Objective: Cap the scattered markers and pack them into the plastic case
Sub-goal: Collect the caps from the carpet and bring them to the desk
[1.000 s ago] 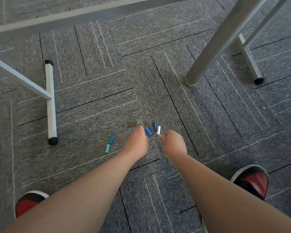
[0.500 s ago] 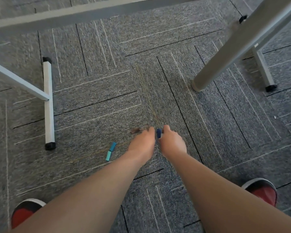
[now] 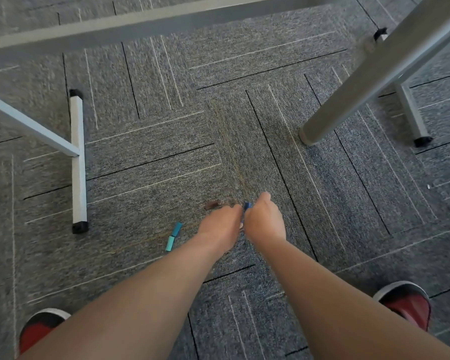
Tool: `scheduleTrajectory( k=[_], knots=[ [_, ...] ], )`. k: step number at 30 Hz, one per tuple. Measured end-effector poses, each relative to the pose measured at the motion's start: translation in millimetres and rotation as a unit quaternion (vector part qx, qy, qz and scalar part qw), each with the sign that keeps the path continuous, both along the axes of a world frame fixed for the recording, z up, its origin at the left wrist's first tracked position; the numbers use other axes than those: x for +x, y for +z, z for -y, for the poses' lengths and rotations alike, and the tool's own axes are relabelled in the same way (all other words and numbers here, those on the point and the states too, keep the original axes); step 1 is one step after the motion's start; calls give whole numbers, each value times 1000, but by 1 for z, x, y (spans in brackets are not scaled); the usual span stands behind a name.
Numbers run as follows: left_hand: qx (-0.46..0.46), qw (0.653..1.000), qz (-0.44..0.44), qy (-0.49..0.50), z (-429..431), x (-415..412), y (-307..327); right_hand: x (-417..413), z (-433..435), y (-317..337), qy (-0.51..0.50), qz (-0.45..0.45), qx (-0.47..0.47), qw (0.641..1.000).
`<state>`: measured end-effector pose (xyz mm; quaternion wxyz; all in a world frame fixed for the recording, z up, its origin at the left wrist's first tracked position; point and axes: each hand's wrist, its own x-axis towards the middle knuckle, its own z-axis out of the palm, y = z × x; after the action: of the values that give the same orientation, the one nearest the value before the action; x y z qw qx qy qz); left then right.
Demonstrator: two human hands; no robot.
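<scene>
Here, in the head view, the left hand (image 3: 220, 226) and right hand (image 3: 264, 220) meet low over the carpet (image 3: 348, 203), pinching a dark blue cap (image 3: 247, 205) between them, though the exact grip is hidden, so I judge gathering is in hand, and next the two teal caps (image 3: 174, 236) lying just left need picking.

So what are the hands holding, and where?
A small blue cap shows between the left hand and right hand, pinched at its lower end. Which hand grips it cannot be told; the fingers are hidden.
</scene>
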<state>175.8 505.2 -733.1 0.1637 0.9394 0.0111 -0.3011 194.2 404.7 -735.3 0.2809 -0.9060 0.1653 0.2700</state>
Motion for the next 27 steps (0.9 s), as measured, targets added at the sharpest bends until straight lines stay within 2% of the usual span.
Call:
scheduleTrajectory(
  k=[4, 13, 19, 27],
  knots=[
    [13, 999, 11, -50, -1, -3, 3, 6, -2, 2, 19, -19, -27, 999],
    [17, 996, 58, 61, -32, 1, 1, 14, -15, 3, 64, -62, -71, 993],
    [32, 995, 80, 46, -50, 6, -1, 9, -25, 4, 126, -66, -128, 982],
    [48, 996, 78, 23, -43, 5, 0, 6, -32, 1, 166, -76, -139, 973]
  ],
)
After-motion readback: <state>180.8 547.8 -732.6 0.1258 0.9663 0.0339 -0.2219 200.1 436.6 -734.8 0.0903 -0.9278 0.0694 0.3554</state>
